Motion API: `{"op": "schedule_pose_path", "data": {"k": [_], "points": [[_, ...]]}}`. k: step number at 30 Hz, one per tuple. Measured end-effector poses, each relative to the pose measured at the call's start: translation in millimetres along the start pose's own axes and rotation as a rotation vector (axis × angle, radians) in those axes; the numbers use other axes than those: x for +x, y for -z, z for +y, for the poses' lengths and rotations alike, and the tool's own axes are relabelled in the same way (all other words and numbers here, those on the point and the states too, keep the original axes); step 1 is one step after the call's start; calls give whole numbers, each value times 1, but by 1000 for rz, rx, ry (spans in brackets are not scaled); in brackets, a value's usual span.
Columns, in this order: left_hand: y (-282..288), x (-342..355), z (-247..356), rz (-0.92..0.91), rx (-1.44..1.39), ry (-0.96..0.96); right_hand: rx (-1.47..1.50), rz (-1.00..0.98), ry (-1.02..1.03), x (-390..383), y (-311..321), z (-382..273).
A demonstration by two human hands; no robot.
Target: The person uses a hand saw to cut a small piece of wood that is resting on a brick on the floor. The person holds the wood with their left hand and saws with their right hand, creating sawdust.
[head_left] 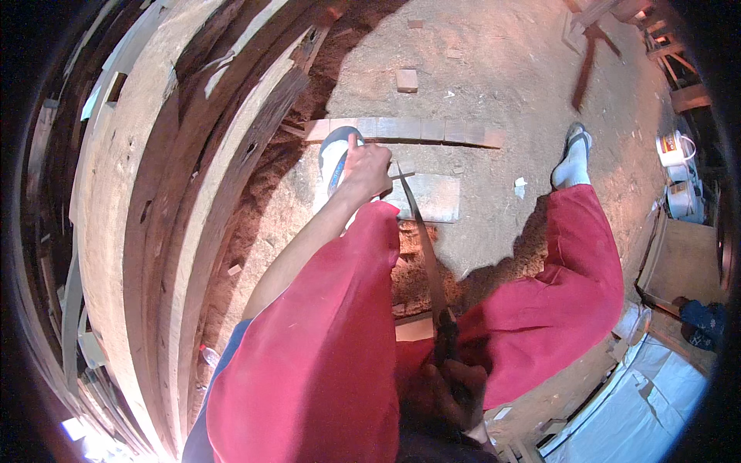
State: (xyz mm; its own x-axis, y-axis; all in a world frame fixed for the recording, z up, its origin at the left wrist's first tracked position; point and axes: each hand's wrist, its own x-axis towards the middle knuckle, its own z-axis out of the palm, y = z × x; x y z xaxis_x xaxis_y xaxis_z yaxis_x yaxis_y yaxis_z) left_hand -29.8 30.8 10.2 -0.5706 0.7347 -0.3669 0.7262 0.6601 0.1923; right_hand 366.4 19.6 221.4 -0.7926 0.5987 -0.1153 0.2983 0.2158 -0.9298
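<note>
My right hand [457,392], low in the view and in shadow, is closed around the dark handle of a handsaw [426,243]. The saw's long narrow blade points away from me, its far end close to my left hand. Past my left knee reaches my left hand [369,171], beside my left foot. One of its digits points away; the other fingers curl down, and what they hold is hidden. A thin crosspiece [402,176] shows by the blade's far end. Just beyond, a long wooden strip [432,130] with cross lines lies by my left foot. A pale flat board [434,197] lies nearer.
Large timbers [147,193] stand stacked along the left. A small wood block [407,80] lies on the dirt floor ahead. White buckets [676,150] and a pale sheet [633,401] are at the right. Reddish sawdust [413,282] lies beneath the blade.
</note>
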Motion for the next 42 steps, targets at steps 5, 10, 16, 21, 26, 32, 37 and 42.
{"op": "schedule_pose_path", "data": {"k": [5, 10, 16, 21, 26, 32, 37, 42], "points": [[0, 0, -1, 24, 3, -17, -266, -91, 335, 25, 8, -25], [6, -2, 7, 78, 3, -30, -466, 337, 406, 18, -7, 32], [8, -1, 3, 43, 10, -31, -855, -492, 48, 0, 26, 31], [12, -3, 2, 40, -12, -28, 29, -18, -223, -23, 16, 31], [10, 3, 2, -3, -34, -29, -332, 229, 171, -13, -8, 16], [4, 0, -3, 2, -10, -13, -178, -56, 100, -6, 12, 28], [20, -5, 8, -31, -16, -22, 346, -204, -468, 28, -6, 7], [15, 0, 4, 1, 16, -23, 122, -182, -243, -1, 13, 12]]}}
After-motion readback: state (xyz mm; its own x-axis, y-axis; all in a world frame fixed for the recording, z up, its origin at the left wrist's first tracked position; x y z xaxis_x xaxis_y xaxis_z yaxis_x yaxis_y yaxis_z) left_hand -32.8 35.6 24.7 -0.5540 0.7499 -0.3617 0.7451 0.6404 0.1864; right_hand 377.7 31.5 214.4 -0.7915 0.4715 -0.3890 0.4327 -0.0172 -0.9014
